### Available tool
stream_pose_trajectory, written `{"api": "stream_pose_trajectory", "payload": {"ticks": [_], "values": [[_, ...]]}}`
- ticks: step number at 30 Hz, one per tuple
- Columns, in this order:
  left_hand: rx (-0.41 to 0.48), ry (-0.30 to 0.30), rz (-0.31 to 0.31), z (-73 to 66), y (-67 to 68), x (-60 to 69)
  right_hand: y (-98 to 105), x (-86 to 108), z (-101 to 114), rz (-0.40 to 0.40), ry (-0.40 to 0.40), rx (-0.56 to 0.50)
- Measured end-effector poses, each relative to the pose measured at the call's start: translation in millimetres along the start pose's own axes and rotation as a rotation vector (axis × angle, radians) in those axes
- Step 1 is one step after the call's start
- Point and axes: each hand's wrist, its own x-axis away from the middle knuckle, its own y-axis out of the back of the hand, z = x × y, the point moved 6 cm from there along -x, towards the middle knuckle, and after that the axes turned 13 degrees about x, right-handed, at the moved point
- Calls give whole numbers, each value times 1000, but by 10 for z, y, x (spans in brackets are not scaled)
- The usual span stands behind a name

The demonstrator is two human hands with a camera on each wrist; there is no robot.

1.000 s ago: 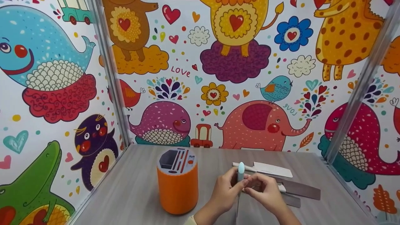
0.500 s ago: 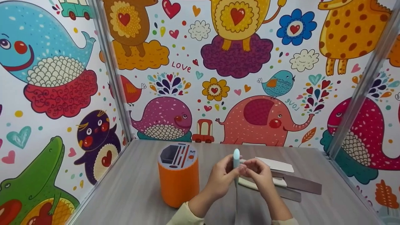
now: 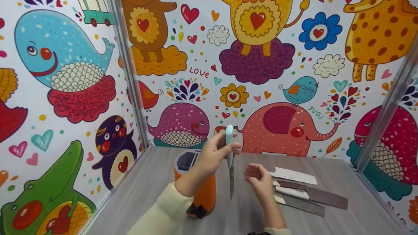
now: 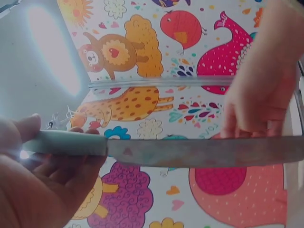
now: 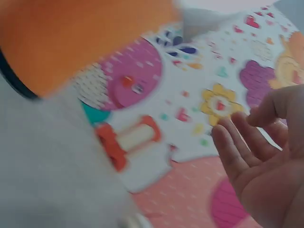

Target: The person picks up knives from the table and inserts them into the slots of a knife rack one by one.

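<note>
My left hand point(image 3: 212, 155) grips the pale blue handle point(image 3: 229, 130) of a knife, held upright above the table with its narrow blade point(image 3: 232, 186) pointing down. In the left wrist view the left hand point(image 4: 52, 175) holds that handle point(image 4: 71, 142), and the blade point(image 4: 204, 152) stretches across toward the other hand point(image 4: 261, 99). To the right of the blade, my right hand point(image 3: 261, 181) is raised with loosely bent fingers and nothing in them. The right wrist view shows the same hand point(image 5: 266, 161) empty, fingers relaxed.
Left of the knife, partly behind the left forearm, stands an orange knife block point(image 3: 207, 192) with a slotted grey top. Several knives lie on the table's right side, among them a white-bladed cleaver point(image 3: 295, 175) and a dark blade point(image 3: 328, 196). Patterned panels point(image 3: 202, 88) enclose the grey table point(image 3: 130, 195).
The left hand has lifted the knife up and to the left, near the orange block. My right hand has let go of it and moved apart, slightly lower.
</note>
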Motion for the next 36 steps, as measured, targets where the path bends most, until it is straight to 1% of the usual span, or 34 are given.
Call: {"api": "stream_pose_trajectory", "payload": {"ticks": [3, 5, 7, 9, 11, 13, 15, 16, 18, 21, 24, 28, 32, 36], "values": [[-22, -13, -27, -126, 106, -54, -293, 53, -114, -21, 23, -69], [-37, -31, -53, -214, 183, -66, -510, 98, -168, 7, 45, -96], [-66, -58, -78, -305, 259, -72, -730, 151, -189, 79, 75, -107], [-74, -79, -88, -385, 324, -83, -921, 216, -198, 171, 75, -72], [-84, -96, -95, -458, 380, -95, -1082, 279, -213, 274, 14, -36], [-94, -103, -109, -514, 440, -112, -1208, 327, -245, 357, -78, 5], [-96, -101, -124, -561, 501, -132, -1307, 359, -282, 407, -159, 40], [-103, -103, -137, -587, 532, -143, -1348, 364, -297, 420, -190, 40], [-99, -101, -160, -628, 604, -170, -1403, 368, -312, 424, -209, 48], [-94, -102, -205, -688, 708, -218, -1436, 365, -312, 415, -194, 40], [-95, -119, -243, -753, 786, -280, -1436, 367, -309, 420, -185, 43], [-111, -152, -253, -837, 860, -378, -1417, 372, -305, 419, -192, 65], [-111, -150, -269, -844, 956, -453, -1403, 376, -292, 428, -187, 48], [-103, -132, -296, -802, 1047, -496, -1397, 383, -274, 435, -178, 24]]}}
